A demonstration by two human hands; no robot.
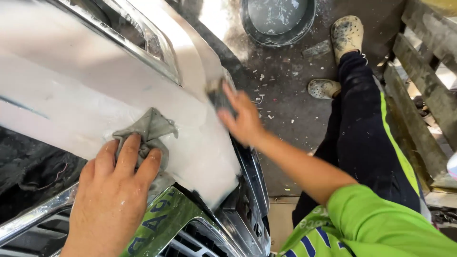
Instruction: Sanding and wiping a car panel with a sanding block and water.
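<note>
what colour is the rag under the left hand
Grey rag, seen best in the head view.
</note>
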